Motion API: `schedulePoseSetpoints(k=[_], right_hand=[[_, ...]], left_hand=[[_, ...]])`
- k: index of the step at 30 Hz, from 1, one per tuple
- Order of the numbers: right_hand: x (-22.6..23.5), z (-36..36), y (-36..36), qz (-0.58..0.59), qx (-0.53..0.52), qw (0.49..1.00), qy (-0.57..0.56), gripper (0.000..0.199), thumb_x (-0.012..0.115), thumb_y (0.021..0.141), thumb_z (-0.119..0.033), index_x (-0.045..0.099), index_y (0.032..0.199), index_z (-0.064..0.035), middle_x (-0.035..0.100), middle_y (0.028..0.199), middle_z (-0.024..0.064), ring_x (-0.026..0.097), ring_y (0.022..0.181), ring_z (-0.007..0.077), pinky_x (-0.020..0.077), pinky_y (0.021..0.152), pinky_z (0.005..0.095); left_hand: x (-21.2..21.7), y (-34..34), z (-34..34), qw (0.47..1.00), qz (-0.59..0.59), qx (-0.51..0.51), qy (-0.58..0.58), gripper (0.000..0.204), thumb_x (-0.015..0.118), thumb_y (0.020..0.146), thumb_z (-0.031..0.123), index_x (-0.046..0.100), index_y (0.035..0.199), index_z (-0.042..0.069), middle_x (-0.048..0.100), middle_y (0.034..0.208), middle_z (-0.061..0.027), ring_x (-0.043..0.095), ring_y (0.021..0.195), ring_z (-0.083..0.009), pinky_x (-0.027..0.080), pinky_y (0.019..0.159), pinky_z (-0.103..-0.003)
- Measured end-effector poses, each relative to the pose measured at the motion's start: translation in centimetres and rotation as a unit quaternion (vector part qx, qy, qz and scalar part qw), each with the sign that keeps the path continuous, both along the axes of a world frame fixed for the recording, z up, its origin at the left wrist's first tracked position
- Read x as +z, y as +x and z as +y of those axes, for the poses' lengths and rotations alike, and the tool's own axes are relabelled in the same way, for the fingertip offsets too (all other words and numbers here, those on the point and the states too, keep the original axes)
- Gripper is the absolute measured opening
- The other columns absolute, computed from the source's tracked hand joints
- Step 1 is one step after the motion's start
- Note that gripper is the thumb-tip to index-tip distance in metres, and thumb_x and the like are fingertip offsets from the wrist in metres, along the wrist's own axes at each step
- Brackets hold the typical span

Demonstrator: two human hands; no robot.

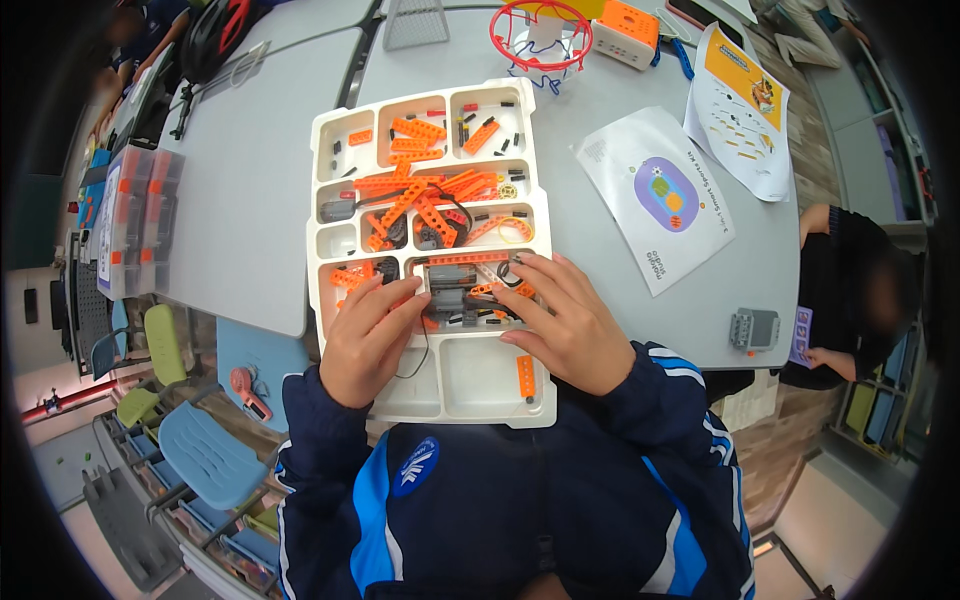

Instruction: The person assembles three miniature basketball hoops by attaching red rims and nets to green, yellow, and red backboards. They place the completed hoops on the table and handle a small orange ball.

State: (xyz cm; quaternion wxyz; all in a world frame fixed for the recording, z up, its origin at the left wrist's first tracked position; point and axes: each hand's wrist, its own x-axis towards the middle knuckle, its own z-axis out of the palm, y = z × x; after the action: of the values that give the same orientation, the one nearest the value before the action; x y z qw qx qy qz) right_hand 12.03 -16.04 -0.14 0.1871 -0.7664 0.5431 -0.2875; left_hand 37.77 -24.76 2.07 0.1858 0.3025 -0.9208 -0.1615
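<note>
A white compartment tray point(405, 402) of building parts lies at the table's front edge. My left hand point(368, 335) reaches over its left side, fingers stretched out, the tips beside grey motor-like blocks point(452, 290) in a middle compartment. A thin black cable hangs down by those fingertips. Over the same compartment's right side is my right hand point(572, 325), its fingers apart among small orange and black pieces; what the tips touch is partly hidden. Orange beams point(420, 205) are heaped in the compartments above. One orange beam point(525, 377) lies in the lower right compartment.
Behind the tray stand a red toy hoop point(540, 40), an orange-and-white box point(627, 33) and a mesh holder point(415, 24). A white booklet point(655, 200), printed sheet point(742, 110) and grey block point(754, 329) lie rightward. Another person point(850, 290) is at the right edge.
</note>
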Motion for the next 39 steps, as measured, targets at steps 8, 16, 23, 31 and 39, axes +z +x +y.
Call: schedulePoseSetpoints(k=[8,16,23,31,39], right_hand=[[0.6,0.7,-0.4,-0.026,-0.015,0.998,0.059,0.071,0.076,0.079,-0.020,0.048,0.142,-0.0040,0.053,0.141,0.0142,0.046,0.134,0.0292,0.0394,0.107,0.0438],[2.0,0.3,-0.3,-0.033,-0.027,0.996,0.078,0.068,0.077,0.075,-0.009,0.053,0.138,-0.0022,0.055,0.139,0.0155,0.049,0.131,0.0317,0.0441,0.104,0.0420],[5.5,3.2,-0.2,0.104,-0.005,0.994,0.016,0.043,0.077,0.072,-0.008,0.063,0.112,-0.0033,0.061,0.121,0.0126,0.055,0.116,0.0320,0.0470,0.092,0.0417],[4.6,3.3,2.2,0.290,0.099,0.950,0.059,0.020,0.065,0.074,-0.007,0.060,0.092,-0.0029,0.059,0.097,0.0082,0.054,0.102,0.0234,0.0418,0.090,0.0394],[5.6,2.1,2.3,0.261,0.128,0.956,0.045,0.017,0.068,0.074,-0.007,0.058,0.088,-0.0067,0.055,0.089,0.0076,0.056,0.086,0.0225,0.0425,0.085,0.0383]], left_hand=[[0.5,1.0,-0.1,0.998,0.016,0.021,0.051,0.026,0.072,0.085,0.008,0.070,0.110,0.000,0.067,0.121,-0.0140,0.063,0.112,-0.0306,0.043,0.104,-0.047],[2.0,4.6,-1.0,0.996,0.008,0.006,0.085,0.058,0.084,0.073,0.027,0.066,0.123,0.006,0.052,0.141,-0.0203,0.050,0.132,-0.0378,0.037,0.111,-0.051],[2.3,4.4,1.1,0.993,-0.033,-0.029,0.111,0.076,0.089,0.065,0.033,0.060,0.132,0.011,0.040,0.151,-0.0221,0.040,0.139,-0.0416,0.032,0.111,-0.055],[2.4,5.0,3.4,0.994,0.023,0.060,0.090,0.053,0.086,0.067,0.006,0.063,0.114,0.003,0.057,0.120,-0.0169,0.058,0.109,-0.0323,0.049,0.090,-0.040],[1.2,3.7,5.0,0.981,-0.049,-0.154,0.103,0.033,0.063,0.077,0.006,0.062,0.110,0.002,0.062,0.093,-0.0069,0.065,0.081,-0.0225,0.053,0.066,-0.035]])
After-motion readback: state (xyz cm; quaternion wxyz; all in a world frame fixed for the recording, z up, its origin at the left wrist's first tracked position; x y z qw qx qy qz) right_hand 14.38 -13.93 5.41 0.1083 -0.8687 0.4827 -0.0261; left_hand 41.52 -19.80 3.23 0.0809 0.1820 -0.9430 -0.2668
